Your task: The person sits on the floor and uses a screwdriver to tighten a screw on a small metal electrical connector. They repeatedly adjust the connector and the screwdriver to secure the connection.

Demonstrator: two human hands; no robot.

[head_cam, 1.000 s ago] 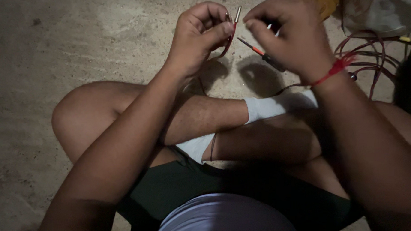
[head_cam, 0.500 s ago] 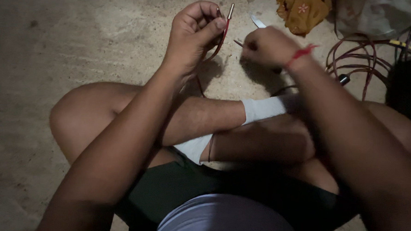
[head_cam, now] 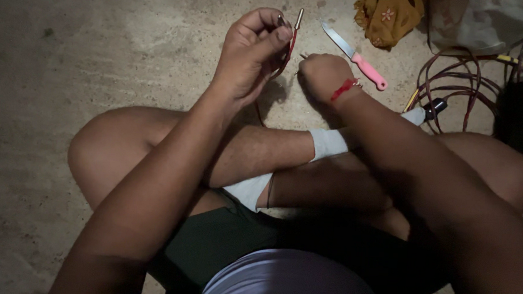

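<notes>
A person sits cross-legged on a bare concrete floor [head_cam: 89, 51] that lies open to the left, while the upper right is crowded with a tangle of dark red cables [head_cam: 458, 91], a mustard cloth [head_cam: 390, 17] and a pink-handled knife [head_cam: 354, 54] lying flat just beyond the hands. The left hand [head_cam: 251, 55] pinches a thin red wire [head_cam: 291, 39] between thumb and fingertips, its bare ends sticking up above the thumb. The right hand [head_cam: 326, 76], just beside it, is clenched in a fist; whether it grips anything cannot be told.
</notes>
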